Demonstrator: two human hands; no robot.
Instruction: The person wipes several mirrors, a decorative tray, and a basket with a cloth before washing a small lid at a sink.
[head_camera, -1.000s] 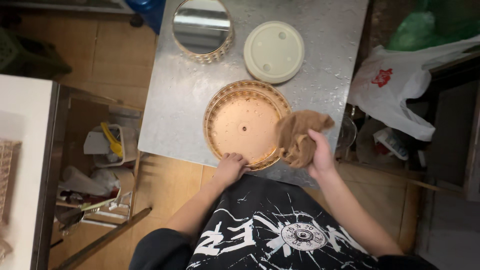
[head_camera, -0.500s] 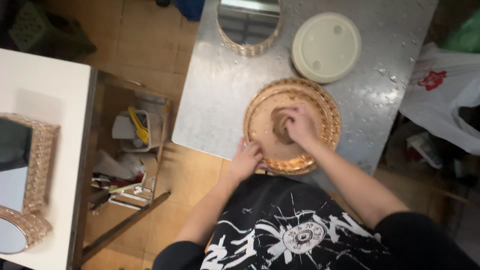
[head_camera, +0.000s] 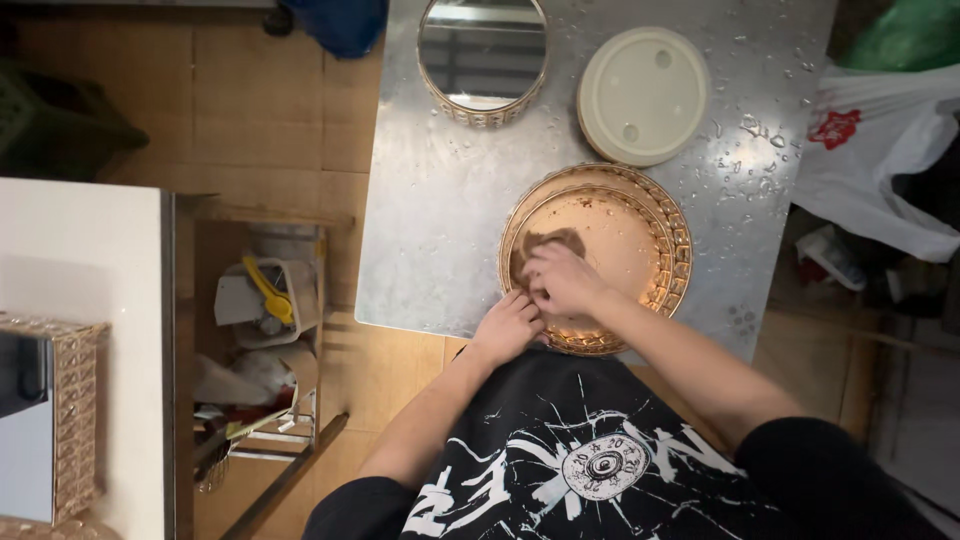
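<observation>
Gleaming coppery round tray (head_camera: 650, 215) has a beaded gold rim.

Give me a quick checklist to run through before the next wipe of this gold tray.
1. Cloth under the right hand, flat on the tray: ok.
2. Left hand steadying the tray's near rim: ok, it rests on the edge.
3. Tray fully on the metal table: cannot tell, its near edge sits at the table's edge under the hands.
4. Room to move the tray: ok, the round mirror and the cream lid lie apart from it.
5. Table dry: not ok, water drops show around the lid and tray.
6. Tray surface clean: cannot tell, glare hides it.
</observation>
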